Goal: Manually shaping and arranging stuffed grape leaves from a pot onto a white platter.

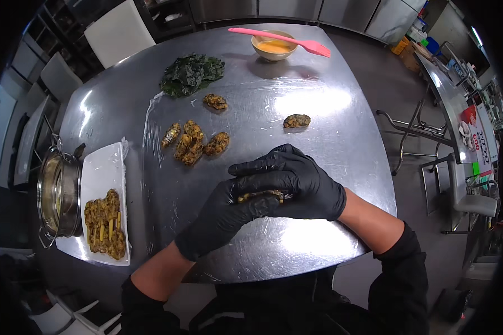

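Both hands wear black gloves and meet above the steel table's near side. Between my left hand (230, 217) and my right hand (306, 184) is a lump of minced mixture (260, 195), mostly hidden by the fingers. My left hand cups it from the lower left, and the right hand closes over it from the right. Several shaped patties lie beyond my hands to the left, among them one patty (216, 143). A single patty (297, 121) rests apart, beyond my right hand. Dark green leaves (192, 74) are piled farther back.
Clear film (155, 176) covers part of the steel table (251, 264). A white tray (102, 167) at left holds patties with sticks (105, 226), beside a steel pot (58, 192). At the back, a pink brush (276, 34) lies across a bowl (274, 56) of orange-yellow liquid.
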A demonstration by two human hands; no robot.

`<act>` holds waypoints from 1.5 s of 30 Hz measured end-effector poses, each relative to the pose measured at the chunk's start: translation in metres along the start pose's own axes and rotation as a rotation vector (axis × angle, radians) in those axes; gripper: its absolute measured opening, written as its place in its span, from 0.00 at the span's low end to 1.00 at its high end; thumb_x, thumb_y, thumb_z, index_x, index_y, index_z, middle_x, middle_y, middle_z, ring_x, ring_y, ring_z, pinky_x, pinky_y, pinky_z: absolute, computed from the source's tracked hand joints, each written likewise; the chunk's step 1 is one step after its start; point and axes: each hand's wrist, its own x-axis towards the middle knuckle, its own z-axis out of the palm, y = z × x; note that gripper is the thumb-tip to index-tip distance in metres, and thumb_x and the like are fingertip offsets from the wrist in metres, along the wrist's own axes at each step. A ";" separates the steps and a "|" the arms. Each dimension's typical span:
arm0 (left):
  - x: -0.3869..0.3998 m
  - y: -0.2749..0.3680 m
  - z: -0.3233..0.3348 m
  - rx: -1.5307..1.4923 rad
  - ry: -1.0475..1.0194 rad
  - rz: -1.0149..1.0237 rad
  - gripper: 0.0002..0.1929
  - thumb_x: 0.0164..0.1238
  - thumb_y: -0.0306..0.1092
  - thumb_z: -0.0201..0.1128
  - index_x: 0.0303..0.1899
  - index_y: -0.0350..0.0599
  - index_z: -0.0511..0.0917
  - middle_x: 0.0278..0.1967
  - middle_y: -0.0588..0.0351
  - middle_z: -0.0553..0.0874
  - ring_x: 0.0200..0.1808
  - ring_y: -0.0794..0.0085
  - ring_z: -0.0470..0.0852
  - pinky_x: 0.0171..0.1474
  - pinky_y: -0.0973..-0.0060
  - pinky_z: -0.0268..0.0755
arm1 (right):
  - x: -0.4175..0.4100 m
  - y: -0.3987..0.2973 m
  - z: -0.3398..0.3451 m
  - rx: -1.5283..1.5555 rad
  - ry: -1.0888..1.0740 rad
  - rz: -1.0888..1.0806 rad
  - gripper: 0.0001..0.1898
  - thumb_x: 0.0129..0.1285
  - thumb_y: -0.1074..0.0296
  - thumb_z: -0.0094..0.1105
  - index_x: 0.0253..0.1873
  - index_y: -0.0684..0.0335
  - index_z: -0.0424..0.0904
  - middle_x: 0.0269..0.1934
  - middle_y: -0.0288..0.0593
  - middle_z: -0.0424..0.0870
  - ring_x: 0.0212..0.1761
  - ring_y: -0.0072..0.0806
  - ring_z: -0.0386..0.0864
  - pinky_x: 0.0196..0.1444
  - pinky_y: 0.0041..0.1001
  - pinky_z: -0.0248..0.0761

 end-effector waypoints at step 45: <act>0.008 0.003 -0.003 -0.428 -0.078 -0.057 0.28 0.81 0.53 0.46 0.68 0.40 0.69 0.63 0.50 0.78 0.63 0.67 0.77 0.67 0.69 0.69 | -0.004 0.019 -0.010 -0.150 -0.044 0.019 0.24 0.45 0.67 0.79 0.52 0.52 0.85 0.54 0.35 0.84 0.53 0.35 0.81 0.56 0.35 0.72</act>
